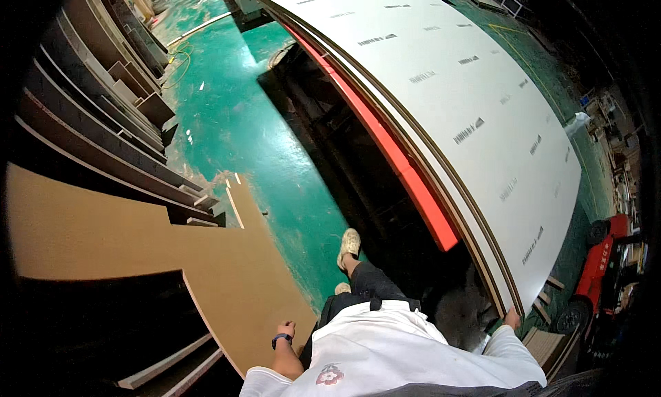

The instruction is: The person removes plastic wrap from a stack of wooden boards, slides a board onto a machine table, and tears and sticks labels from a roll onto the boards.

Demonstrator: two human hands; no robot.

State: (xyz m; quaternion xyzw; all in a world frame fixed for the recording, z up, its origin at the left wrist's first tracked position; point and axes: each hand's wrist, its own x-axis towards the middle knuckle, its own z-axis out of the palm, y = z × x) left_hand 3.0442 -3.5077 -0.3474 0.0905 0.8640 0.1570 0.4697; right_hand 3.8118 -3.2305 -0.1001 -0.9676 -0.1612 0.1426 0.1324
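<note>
At the near corner of a stack of large white film-faced boards (pixel 496 156), my right hand (pixel 511 319) is closed on the edge, its fingers partly hidden by the panels. The top board bears grey printed marks, and dark brown edges show along its left side. Over a brown cut-out fibreboard sheet (pixel 241 273) at the lower left, my left hand (pixel 286 327) hangs with curled fingers, and nothing shows in it. A dark watch (pixel 281 339) circles that wrist.
A red beam (pixel 406 170) runs under the boards' left edge, beside a dark gap. Tall panels (pixel 96 108) lean along the left. Green floor (pixel 234 115) stretches ahead, with a yellow hose (pixel 180 65). A red wheeled vehicle (pixel 602 259) stands at right.
</note>
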